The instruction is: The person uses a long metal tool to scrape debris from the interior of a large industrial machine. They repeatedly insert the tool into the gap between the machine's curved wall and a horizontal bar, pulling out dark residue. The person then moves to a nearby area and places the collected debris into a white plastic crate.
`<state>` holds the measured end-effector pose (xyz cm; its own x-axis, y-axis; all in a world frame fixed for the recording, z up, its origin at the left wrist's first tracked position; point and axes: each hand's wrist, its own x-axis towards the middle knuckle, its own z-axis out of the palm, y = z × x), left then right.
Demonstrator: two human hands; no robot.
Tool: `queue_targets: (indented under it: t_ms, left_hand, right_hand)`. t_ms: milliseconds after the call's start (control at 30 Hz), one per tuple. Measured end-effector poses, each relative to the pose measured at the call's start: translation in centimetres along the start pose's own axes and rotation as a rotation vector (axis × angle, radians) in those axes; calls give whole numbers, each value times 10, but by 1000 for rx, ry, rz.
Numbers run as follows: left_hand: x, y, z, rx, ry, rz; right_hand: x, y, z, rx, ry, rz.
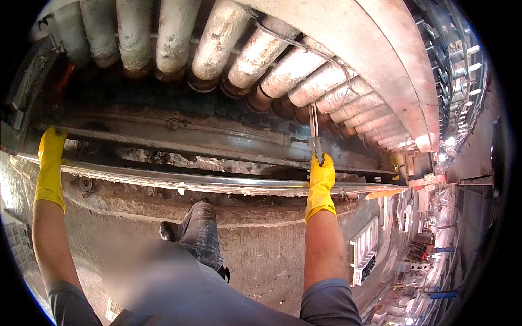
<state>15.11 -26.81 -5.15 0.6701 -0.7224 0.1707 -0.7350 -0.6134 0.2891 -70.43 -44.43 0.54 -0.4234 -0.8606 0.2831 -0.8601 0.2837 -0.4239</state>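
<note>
Both my hands wear yellow rubber gloves. My right hand point(321, 179) is closed around the handles of long metal tongs point(315, 130), whose two thin arms point away from me toward the lower ends of the pale pipes. My left hand point(51, 155) is far to the left, its fingers curled in at the near edge of a long, dirty metal beam point(217, 130). Whether those fingers grip the beam or some small thing cannot be made out. A shiny metal rail point(190, 181) runs across in front of me, below both gloves.
A row of thick, dusty pipes point(179, 32) slants down over a dark recess under a curved metal hood point(397, 70). An orange glow point(66, 73) shows at the far left. On the concrete floor point(266, 255) stands a white plastic crate point(364, 250), right of my forearm.
</note>
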Motion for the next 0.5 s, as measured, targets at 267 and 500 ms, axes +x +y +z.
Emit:
queue_targets:
  t_ms: [267, 500]
  left_hand:
    - [31, 6, 12, -13, 12, 14]
    - [47, 17, 15, -5, 17, 17]
  right_hand:
    - [23, -11, 16, 58, -10, 9]
    - [40, -10, 32, 94, 21, -30]
